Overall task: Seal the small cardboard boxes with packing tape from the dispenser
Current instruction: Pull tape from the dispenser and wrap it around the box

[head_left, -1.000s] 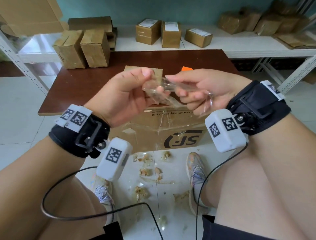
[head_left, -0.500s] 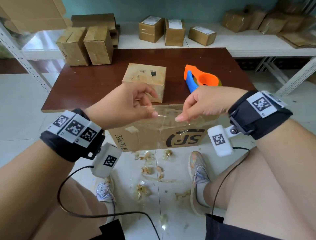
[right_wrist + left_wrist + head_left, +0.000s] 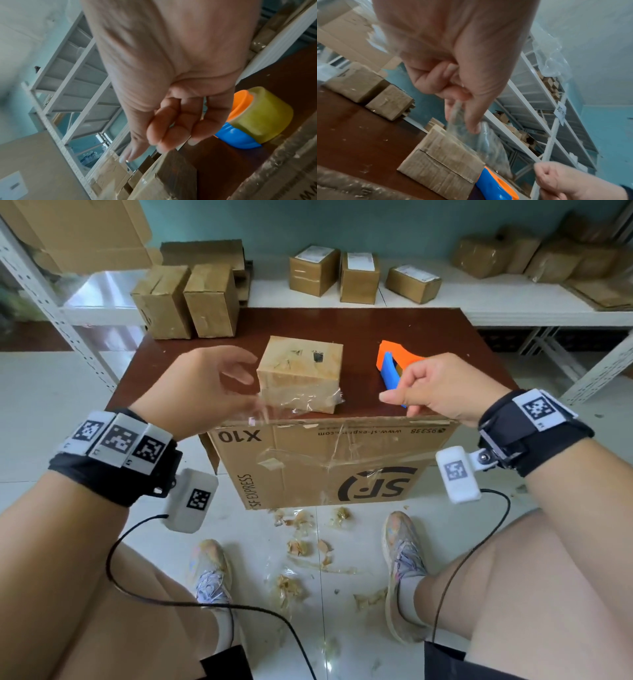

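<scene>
Left hand [image 3: 202, 392] pinches a crumpled strip of clear tape [image 3: 301, 402] between thumb and forefinger; the wrist view confirms film caught at the fingertips [image 3: 471, 127]. The strip trails away from the pinch toward the box [image 3: 299, 373], which sits on the table [image 3: 171, 350] just beyond the grip. Whether the far end touches the box cannot be told. Right hand [image 3: 442, 386] is loosely curled and holds nothing; the dispenser [image 3: 394, 361] lies directly behind it.

Assessment: the strip looks wrinkled and partly folded on itself, so it is likely poor for sealing. Sound practice would be to free the left fingers of it completely, then draw a fresh length from the dispenser, hold it taut, centre it along the flap seam [image 3: 443, 163], and press from the middle outward.

The large carton [image 3: 325, 463] hangs below the grip, at the table's near edge.
</scene>
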Tool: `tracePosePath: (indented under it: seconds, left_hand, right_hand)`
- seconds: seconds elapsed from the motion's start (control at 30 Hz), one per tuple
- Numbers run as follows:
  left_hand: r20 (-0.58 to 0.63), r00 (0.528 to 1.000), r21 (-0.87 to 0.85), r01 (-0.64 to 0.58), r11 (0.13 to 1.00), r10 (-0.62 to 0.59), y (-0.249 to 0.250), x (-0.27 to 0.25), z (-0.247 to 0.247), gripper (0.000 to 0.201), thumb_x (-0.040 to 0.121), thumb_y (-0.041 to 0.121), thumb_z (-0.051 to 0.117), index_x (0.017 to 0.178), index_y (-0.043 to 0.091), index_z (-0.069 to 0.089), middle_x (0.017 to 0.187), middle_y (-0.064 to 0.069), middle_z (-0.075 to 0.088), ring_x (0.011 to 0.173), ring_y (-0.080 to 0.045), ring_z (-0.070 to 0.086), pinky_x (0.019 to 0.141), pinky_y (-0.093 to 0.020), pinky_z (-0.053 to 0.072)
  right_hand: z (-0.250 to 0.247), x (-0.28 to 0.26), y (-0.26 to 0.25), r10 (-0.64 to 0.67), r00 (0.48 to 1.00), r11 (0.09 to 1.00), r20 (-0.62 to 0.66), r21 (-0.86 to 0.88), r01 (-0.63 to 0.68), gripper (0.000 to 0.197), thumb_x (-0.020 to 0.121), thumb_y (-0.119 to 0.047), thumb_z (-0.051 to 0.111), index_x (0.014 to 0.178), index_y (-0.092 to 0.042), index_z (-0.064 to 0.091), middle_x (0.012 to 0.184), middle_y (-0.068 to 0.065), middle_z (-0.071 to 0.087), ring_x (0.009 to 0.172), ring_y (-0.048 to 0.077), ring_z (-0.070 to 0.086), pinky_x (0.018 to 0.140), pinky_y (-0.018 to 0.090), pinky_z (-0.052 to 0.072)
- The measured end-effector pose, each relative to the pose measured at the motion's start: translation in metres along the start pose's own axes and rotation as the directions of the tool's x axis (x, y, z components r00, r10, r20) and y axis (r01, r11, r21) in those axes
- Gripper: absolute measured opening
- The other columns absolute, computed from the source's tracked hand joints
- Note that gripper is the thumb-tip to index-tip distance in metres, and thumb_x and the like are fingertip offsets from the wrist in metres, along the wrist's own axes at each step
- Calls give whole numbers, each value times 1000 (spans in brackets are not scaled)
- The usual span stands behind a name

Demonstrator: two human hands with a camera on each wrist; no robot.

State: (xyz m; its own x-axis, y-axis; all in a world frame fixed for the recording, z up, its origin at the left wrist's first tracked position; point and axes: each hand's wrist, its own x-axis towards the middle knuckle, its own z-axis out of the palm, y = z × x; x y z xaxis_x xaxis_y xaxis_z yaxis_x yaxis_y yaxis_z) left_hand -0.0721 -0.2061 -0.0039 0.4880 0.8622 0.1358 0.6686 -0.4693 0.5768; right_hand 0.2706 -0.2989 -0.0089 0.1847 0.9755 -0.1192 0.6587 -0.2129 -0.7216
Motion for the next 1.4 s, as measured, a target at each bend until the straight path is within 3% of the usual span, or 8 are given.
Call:
tracePosePath:
  seconds: [0.27, 0.43, 0.6, 0.77, 0.87, 1.1, 1.3, 1.4]
  left_hand:
    - [82, 993, -325, -50, 944, 81, 24, -9, 2, 39, 80, 32, 87, 117, 26, 75, 97, 5, 81, 80, -40, 74, 78, -49, 67]
    - [146, 944, -747, -92, 659, 297, 48, -11, 12, 22, 90, 12, 82, 103, 7, 66, 88, -7, 68, 55, -9, 58, 49, -17, 46]
    - [130, 921, -965, 33, 260, 367, 48, 1, 10, 26, 90, 16, 79, 105, 15, 57, 87, 1, 54, 50, -3, 37, 43, -15, 38]
    - [152, 945, -982, 113, 148, 288, 31, 10, 4, 27, 90, 22, 77, 110, 22, 59, 93, 8, 59, 52, 2, 36, 42, -10, 34]
    - [114, 965, -976, 64, 210, 236, 14, 12, -5, 26, 90, 19, 79, 110, 20, 61, 92, 4, 61, 51, 0, 39, 44, -14, 30]
    - [-58, 979, -474, -199, 858, 195, -4, -15, -15, 28, 89, 15, 82, 113, 8, 69, 101, -5, 79, 76, -23, 77, 67, -35, 67]
    - [53, 999, 4, -9, 1000, 9, -19, -4, -9, 73, 74, 44, 90, 140, 26, 63, 133, 15, 66, 74, -4, 70, 70, -22, 60]
    - [78, 996, 59, 31, 998, -35, -22, 2, -4, 39, 75, 46, 90, 107, 27, 78, 105, 14, 74, 78, 3, 64, 71, -19, 52]
  right_hand:
    - [24, -10, -23, -250, 968, 945, -9, 216, 246, 68, 66, -65, 89, 122, -30, 70, 120, -7, 75, 114, 9, 68, 107, 44, 55]
    - [73, -26, -64, -377, 861, 845, 340, 507, 170, 76, 83, -23, 87, 150, -13, 51, 148, 0, 62, 142, 13, 54, 123, 43, 40]
    - [91, -27, -78, -348, 804, 812, 482, 584, 2, 70, 79, -30, 87, 139, -8, 59, 128, 9, 73, 131, 24, 65, 118, 42, 45]
    - [96, -19, -71, -300, 797, 808, 525, 583, -80, 19, 88, -19, 80, 101, -12, 68, 91, 8, 78, 86, 23, 76, 79, 28, 59]
    - [91, -16, -66, -262, 815, 828, 516, 554, -84, 26, 81, -25, 81, 98, -11, 67, 85, 3, 76, 75, 17, 75, 77, 30, 58]
    - [72, -5, -48, -22, 944, 973, 328, 223, -55, 38, 77, -38, 88, 89, -5, 75, 81, 9, 79, 65, 11, 72, 55, 19, 47]
    - [42, 4, -55, -18, 992, 958, 121, 285, -17, 33, 77, -33, 92, 83, -6, 75, 77, 7, 79, 52, 5, 62, 49, 13, 47]
    - [35, 5, -56, -30, 997, 975, 73, 220, 13, 42, 78, -35, 92, 89, 0, 72, 78, 9, 80, 52, 5, 63, 48, 14, 47]
